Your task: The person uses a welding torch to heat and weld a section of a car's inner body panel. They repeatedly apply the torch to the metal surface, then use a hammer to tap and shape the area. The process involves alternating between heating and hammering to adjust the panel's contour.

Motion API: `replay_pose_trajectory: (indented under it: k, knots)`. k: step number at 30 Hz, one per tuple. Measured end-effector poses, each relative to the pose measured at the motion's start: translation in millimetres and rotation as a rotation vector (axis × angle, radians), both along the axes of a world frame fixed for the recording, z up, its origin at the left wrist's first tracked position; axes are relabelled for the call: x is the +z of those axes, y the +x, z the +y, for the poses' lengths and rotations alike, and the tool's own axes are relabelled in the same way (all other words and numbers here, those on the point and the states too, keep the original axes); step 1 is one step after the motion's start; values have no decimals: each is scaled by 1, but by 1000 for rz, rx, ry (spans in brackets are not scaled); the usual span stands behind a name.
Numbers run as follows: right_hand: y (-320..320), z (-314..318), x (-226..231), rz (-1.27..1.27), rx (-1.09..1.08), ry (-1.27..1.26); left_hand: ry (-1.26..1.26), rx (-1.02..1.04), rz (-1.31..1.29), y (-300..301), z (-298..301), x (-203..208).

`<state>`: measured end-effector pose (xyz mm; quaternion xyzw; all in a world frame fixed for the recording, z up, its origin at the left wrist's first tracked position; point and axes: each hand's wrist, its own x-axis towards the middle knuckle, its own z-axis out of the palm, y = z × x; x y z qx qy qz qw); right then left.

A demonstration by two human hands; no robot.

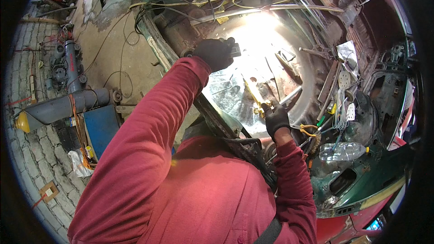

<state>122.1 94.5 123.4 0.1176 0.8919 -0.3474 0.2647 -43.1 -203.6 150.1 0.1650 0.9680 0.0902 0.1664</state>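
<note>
My left hand (215,55), in a black glove, is closed around a small grey boxy object (235,50) at the near-left side of a round metal well (304,91). My right hand (276,120), gloved as well, grips a long brass-coloured tool (254,91) with fittings near the fingers. The tool slants up and left over the well floor, and its exact kind is unclear. Strong white glare covers the far part of the well and hides detail there. Several narrow metal pieces (285,63) lie inside the well.
The car body's edge (158,40) runs close before me. At right are orange-handled pliers (308,129), a coil of thin wire (340,108) and a clear plastic bottle (342,151). Cables cross the far side. A grey cylinder (86,101) lies left, beside a blue panel (101,131).
</note>
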Motion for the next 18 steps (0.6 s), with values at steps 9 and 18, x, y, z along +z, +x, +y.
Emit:
replay_pose_trajectory:
  k: [9,18]
  knots:
    - [7,-8,-17,28,-79,-72,16,-4,39,1,0,2]
    - [8,-12,-26,11,-125,-111,9,18,11,-3,-1,-6]
